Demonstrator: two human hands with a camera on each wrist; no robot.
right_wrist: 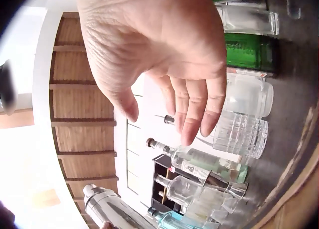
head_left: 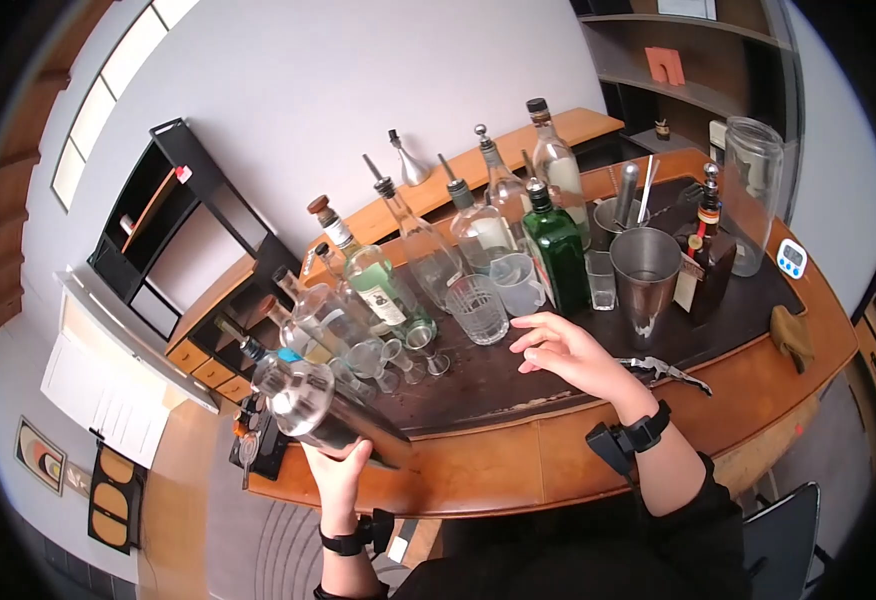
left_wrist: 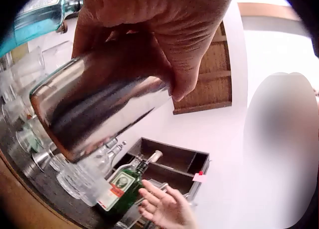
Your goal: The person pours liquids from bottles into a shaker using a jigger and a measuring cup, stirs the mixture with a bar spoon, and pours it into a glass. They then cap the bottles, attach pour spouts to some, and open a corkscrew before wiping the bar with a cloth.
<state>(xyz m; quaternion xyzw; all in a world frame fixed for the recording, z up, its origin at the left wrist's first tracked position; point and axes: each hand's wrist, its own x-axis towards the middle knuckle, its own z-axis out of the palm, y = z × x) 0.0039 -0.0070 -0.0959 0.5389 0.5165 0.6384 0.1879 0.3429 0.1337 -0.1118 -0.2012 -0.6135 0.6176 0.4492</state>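
In the head view my left hand (head_left: 336,478) grips a silver metal shaker (head_left: 310,402), tilted at the table's left front edge. The left wrist view shows that hand (left_wrist: 159,14) with fingers and thumb around the shiny body (left_wrist: 99,107). My right hand (head_left: 570,358) is held over the dark table top with nothing in it, fingers loosely extended, palm visible in the right wrist view (right_wrist: 164,44). Nearest to it are a cut-glass tumbler (head_left: 478,312) and a frosted cup (head_left: 517,285). The tumbler (right_wrist: 241,135) stands beyond the fingertips.
Clear bottles (head_left: 423,250), a green bottle (head_left: 558,255) and small stemmed glasses (head_left: 395,362) stand along the table. To the right are a tall metal tin (head_left: 645,285), metal tongs (head_left: 668,372), a dark square bottle (head_left: 713,265), a glass cylinder (head_left: 753,200) and a blue-white timer (head_left: 791,259).
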